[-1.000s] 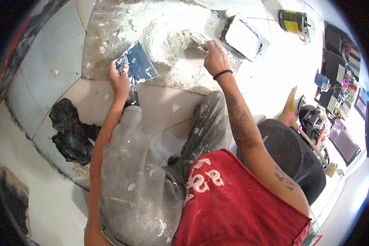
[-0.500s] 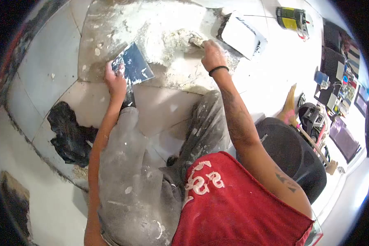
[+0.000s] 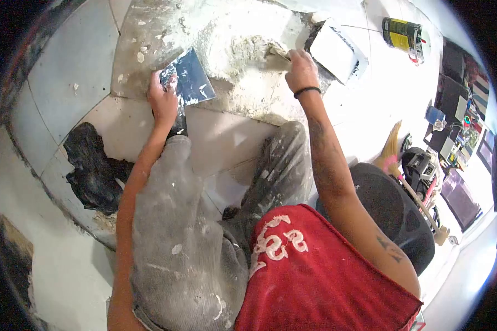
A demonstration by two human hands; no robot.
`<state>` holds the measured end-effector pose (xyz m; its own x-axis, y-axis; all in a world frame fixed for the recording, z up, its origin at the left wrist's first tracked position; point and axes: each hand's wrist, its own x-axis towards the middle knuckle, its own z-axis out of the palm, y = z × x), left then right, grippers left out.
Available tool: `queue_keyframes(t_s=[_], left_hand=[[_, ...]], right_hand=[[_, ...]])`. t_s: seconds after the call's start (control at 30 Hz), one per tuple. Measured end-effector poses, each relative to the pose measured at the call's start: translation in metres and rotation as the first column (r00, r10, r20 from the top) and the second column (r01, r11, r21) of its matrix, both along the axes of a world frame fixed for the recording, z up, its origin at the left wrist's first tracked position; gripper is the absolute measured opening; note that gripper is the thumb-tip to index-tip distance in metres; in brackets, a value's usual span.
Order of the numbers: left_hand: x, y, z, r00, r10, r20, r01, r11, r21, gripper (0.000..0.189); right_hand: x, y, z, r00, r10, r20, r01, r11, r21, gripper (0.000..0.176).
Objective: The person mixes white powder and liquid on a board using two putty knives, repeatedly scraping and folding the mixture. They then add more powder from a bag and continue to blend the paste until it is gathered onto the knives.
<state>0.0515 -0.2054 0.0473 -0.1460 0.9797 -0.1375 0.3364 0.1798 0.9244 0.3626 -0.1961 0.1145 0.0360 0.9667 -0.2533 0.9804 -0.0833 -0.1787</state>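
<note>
My left hand (image 3: 164,101) is closed around a flat blue steel spreader (image 3: 190,80), its blade smeared with white paste and tilted over the board's near edge. My right hand (image 3: 302,73) grips a small paste-coated trowel (image 3: 280,51); most of its handle is hidden in my fist. The trowel's end touches a lumpy mound of off-white plaster (image 3: 246,52). Under it lies a stained board (image 3: 132,71) spattered with white. Just beyond my right hand is a white box-like container (image 3: 334,52) with dark lettering.
A black plastic bag (image 3: 94,171) lies on the tiles at left. A yellow-and-black can (image 3: 402,36) rests at the upper right. Beside my right arm stands a black speaker (image 3: 378,204), with a straw broom (image 3: 392,146) and assorted items beyond. My knees border the board.
The whole view has shifted slightly, moving the board, can and container a little right. Both hands keep their grips, with the trowel still at the plaster mound.
</note>
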Motion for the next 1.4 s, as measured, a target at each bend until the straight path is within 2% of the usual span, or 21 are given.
queue_keyframes(t_s=[0.03, 0.07, 0.2, 0.27, 0.33, 0.37, 0.47, 0.5, 0.6, 0.67, 0.8, 0.87, 0.93, 1.0, 1.03, 1.13, 1.2, 1.27, 1.3, 1.33, 1.4], left_hand=[[-0.001, -0.004, -0.003, 1.0, 0.005, -0.01, -0.005, 1.0, -0.01, 0.02], [-0.002, -0.004, -0.009, 1.0, 0.005, -0.016, -0.005, 1.0, -0.009, 0.02], [-0.003, 0.0, -0.007, 0.997, -0.043, -0.056, 0.044, 0.999, 0.019, 0.021], [-0.004, -0.008, -0.007, 0.998, -0.036, -0.055, 0.037, 0.999, 0.01, 0.022], [0.001, 0.0, -0.001, 0.999, -0.009, -0.035, 0.011, 0.999, 0.049, 0.022], [0.002, 0.002, -0.007, 1.0, 0.013, 0.014, -0.014, 0.999, 0.044, 0.022], [-0.006, 0.0, -0.018, 0.994, -0.019, -0.108, 0.02, 1.0, 0.001, 0.022], [-0.004, -0.002, -0.014, 0.992, -0.014, -0.124, 0.016, 1.0, 0.021, 0.023], [-0.004, 0.0, -0.017, 0.992, -0.003, -0.125, 0.014, 0.996, 0.084, 0.023], [-0.003, 0.006, -0.016, 0.999, 0.005, -0.045, -0.003, 0.999, 0.048, 0.023], [-0.003, -0.011, -0.014, 0.996, -0.007, -0.091, 0.008, 1.0, 0.016, 0.023], [-0.001, 0.001, -0.011, 0.997, 0.01, -0.078, -0.005, 0.998, 0.066, 0.022], [-0.003, 0.004, -0.011, 0.997, -0.004, -0.072, 0.008, 0.998, 0.061, 0.023], [-0.003, 0.0, -0.01, 0.995, -0.009, -0.096, 0.011, 1.0, 0.015, 0.022], [-0.004, -0.001, -0.015, 0.996, -0.007, -0.088, 0.008, 1.0, 0.008, 0.023], [-0.003, 0.001, -0.016, 0.999, 0.003, -0.048, -0.002, 1.0, 0.027, 0.026], [-0.005, 0.0, -0.02, 0.997, 0.004, -0.073, -0.003, 1.0, 0.018, 0.027], [-0.001, -0.002, -0.011, 0.993, 0.015, -0.118, -0.01, 0.999, 0.045, 0.026], [-0.002, -0.001, -0.009, 0.996, -0.012, -0.085, 0.012, 1.0, 0.002, 0.026], [-0.003, 0.001, -0.014, 0.998, -0.016, -0.068, 0.017, 1.0, 0.008, 0.026], [-0.008, -0.001, -0.032, 0.999, -0.011, -0.044, 0.012, 1.0, 0.017, 0.025]], right_hand=[[0.009, -0.02, -0.05, 1.0, 0.015, -0.025, -0.01, 0.98, 0.198, 0.031], [-0.002, -0.018, -0.045, 0.991, 0.123, 0.044, -0.124, 0.992, 0.029, 0.043], [0.001, 0.003, 0.008, 0.998, -0.001, -0.057, -0.006, 0.993, -0.118, 0.038], [0.005, 0.002, -0.006, 0.999, 0.008, -0.032, -0.005, 0.995, 0.098, 0.033], [0.003, -0.017, -0.054, 0.981, 0.172, 0.091, -0.183, 0.974, 0.133, 0.032], [-0.009, -0.005, -0.016, 0.998, 0.061, -0.02, -0.062, 0.996, -0.069, 0.034], [0.001, 0.014, 0.01, 1.0, 0.019, -0.002, -0.019, 0.992, -0.129, 0.032], [0.007, 0.014, 0.001, 0.999, 0.028, -0.025, -0.028, 0.999, 0.016, 0.031], [-0.003, -0.004, -0.033, 0.999, 0.047, 0.02, -0.047, 0.999, 0.0, 0.031], [0.005, 0.009, -0.008, 0.993, 0.096, -0.072, -0.105, 0.985, -0.136, 0.022], [0.009, 0.002, -0.033, 0.997, -0.068, -0.03, 0.069, 0.997, 0.025, 0.025], [-0.013, -0.003, -0.02, 0.999, 0.043, -0.024, -0.042, 0.998, 0.047, 0.024], [0.0, 0.011, -0.006, 0.997, 0.004, -0.075, -0.007, 0.999, -0.05, 0.025], [0.007, 0.017, -0.008, 0.994, -0.066, -0.092, 0.068, 0.998, 0.017, 0.024], [0.004, 0.009, -0.031, 0.997, -0.079, 0.019, 0.078, 0.994, 0.075, 0.025], [-0.014, 0.003, -0.008, 0.997, 0.08, -0.02, -0.081, 0.996, -0.046, 0.021], [0.002, 0.011, -0.014, 0.994, 0.068, -0.088, -0.076, 0.993, -0.09, 0.019], [-0.012, 0.013, -0.01, 0.997, 0.075, -0.002, -0.074, 0.993, 0.096, 0.031], [-0.003, -0.006, -0.062, 0.988, 0.116, -0.102, -0.104, 0.987, 0.121, 0.031], [-0.025, -0.01, -0.037, 0.979, 0.203, 0.033, -0.205, 0.968, 0.144, 0.033], [-0.026, 0.017, 0.002, 0.985, 0.158, -0.066, -0.165, 0.979, -0.118, 0.032]])
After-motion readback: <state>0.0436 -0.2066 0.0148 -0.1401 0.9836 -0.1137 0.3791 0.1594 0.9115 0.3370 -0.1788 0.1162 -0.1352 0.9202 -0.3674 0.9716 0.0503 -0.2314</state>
